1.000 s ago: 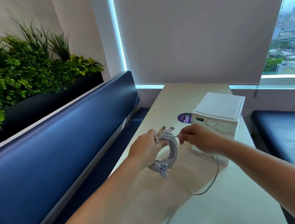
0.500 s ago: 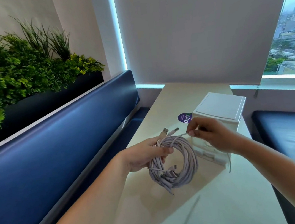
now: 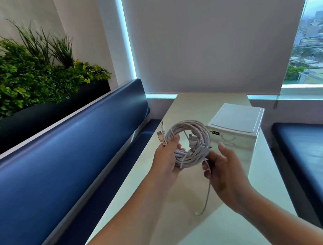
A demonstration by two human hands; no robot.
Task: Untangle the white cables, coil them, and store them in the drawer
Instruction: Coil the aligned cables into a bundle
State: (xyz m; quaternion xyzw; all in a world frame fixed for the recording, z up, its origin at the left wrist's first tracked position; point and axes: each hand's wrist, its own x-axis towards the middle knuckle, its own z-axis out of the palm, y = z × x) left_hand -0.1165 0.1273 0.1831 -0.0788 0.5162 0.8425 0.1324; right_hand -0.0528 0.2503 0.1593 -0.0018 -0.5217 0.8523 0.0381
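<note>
My left grip [image 3: 167, 159] is curled round the left side of the coiled white cables [image 3: 191, 139], holding the bundle up in the middle of the frame, above the pale surface [image 3: 191, 236]. Two plugs [image 3: 161, 134] stick out at its upper left. My right grip [image 3: 223, 167] has its fingers bent round a loose strand [image 3: 208, 194] at the coil's lower right, and the strand's tail hangs down to the surface. The white drawer unit [image 3: 238, 125] stands just right of the coil.

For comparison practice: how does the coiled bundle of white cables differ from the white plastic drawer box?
The coiled bundle of white cables is a round ring of thin strands; the white plastic drawer box is a flat-topped block. The bundle is gripped in the left hand; the box stands on the table. Both are white.
</note>
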